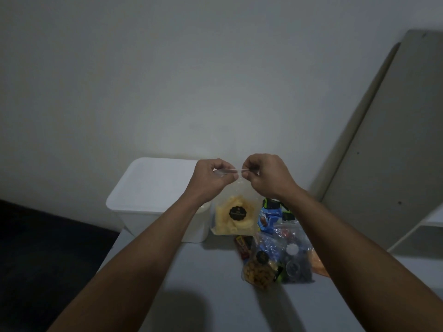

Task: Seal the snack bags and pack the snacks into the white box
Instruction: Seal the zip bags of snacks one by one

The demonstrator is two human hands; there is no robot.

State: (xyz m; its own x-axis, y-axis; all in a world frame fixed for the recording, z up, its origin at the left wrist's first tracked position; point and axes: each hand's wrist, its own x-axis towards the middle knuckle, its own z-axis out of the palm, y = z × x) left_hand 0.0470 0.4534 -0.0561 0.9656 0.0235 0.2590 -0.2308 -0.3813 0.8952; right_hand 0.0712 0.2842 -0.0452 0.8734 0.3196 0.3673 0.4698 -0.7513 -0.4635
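Observation:
A clear bag of pale yellow chips (233, 218) with a dark round label hangs upright just right of the white box (153, 195). My left hand (212, 177) pinches the left end of the bag's top strip. My right hand (262, 174) pinches the right end of that strip. The white box stands at the table's far left with its lid on. A pile of other snacks lies nearer me: a bag of brown nuts (260, 273), a red wrapped bar (243, 246), blue packets (268, 220) and a clear bag of dark items (293, 257).
The grey table (203, 283) runs from the box toward me. A wall rises right behind the box. A tall grey board (388, 144) leans at the right, with a white frame (426, 226) below it. Dark floor lies left of the table.

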